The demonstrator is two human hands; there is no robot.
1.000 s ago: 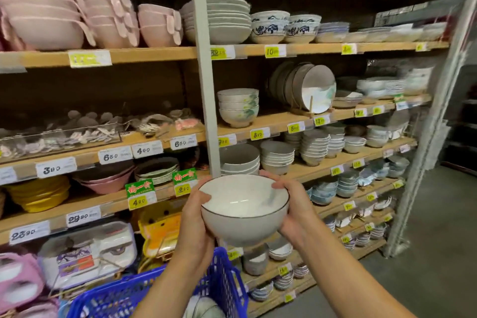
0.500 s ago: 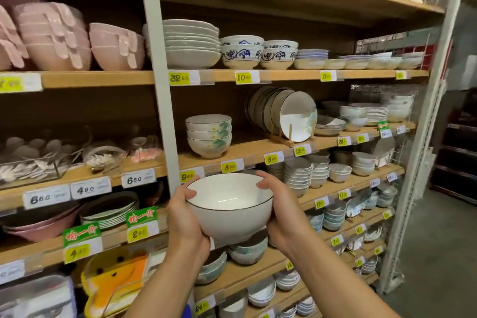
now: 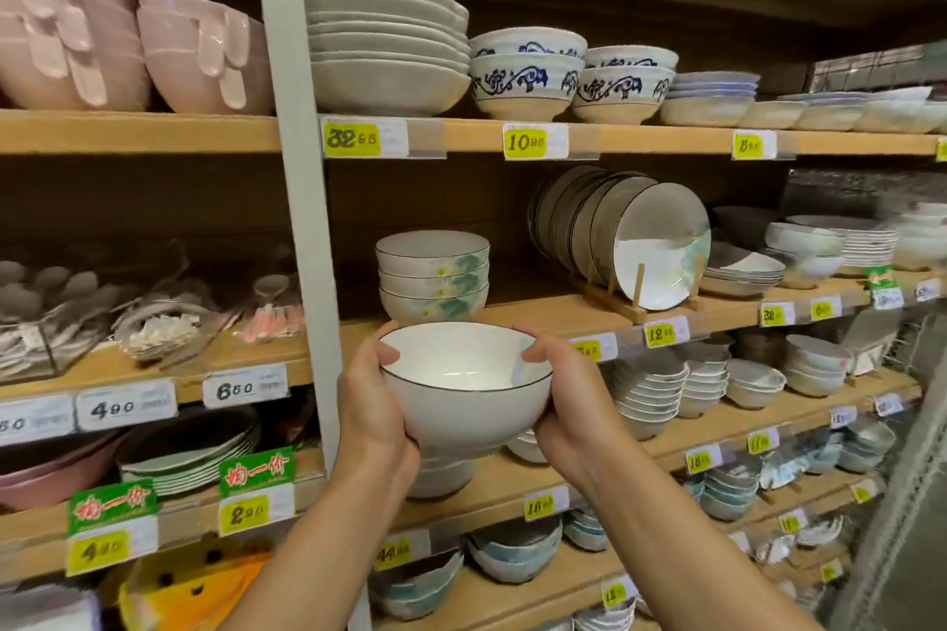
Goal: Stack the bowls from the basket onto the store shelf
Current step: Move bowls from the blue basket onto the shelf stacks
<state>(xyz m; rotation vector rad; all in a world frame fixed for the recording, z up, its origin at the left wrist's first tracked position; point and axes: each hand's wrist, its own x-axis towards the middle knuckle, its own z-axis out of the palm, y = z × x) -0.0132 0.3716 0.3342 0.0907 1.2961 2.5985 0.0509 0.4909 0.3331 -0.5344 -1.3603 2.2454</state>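
Note:
A white bowl with a thin dark rim (image 3: pixel 464 400) hangs in front of the shelving, upright, gripped from both sides. My left hand (image 3: pixel 371 405) curls round its left wall with the thumb over the rim, and my right hand (image 3: pixel 561 397) does the same on the right. Just above and behind it, a stack of three matching bowls with green and yellow flowers (image 3: pixel 433 274) stands on the wooden shelf (image 3: pixel 538 310). The basket is out of view.
A grey upright post (image 3: pixel 300 220) stands left of the bowl. Dark-rimmed plates lean in a wooden rack (image 3: pixel 640 246) to the right of the stack. Shelves above and below hold pink bowls (image 3: pixel 200 62), white dishes (image 3: pixel 384 46), blue-patterned bowls (image 3: pixel 528 77) and small bowl stacks (image 3: pixel 648 397).
Both hands have lifted the bowl up from above the blue basket towards the shelf with the three flowered bowls. The view has moved closer and the basket has dropped out of sight.

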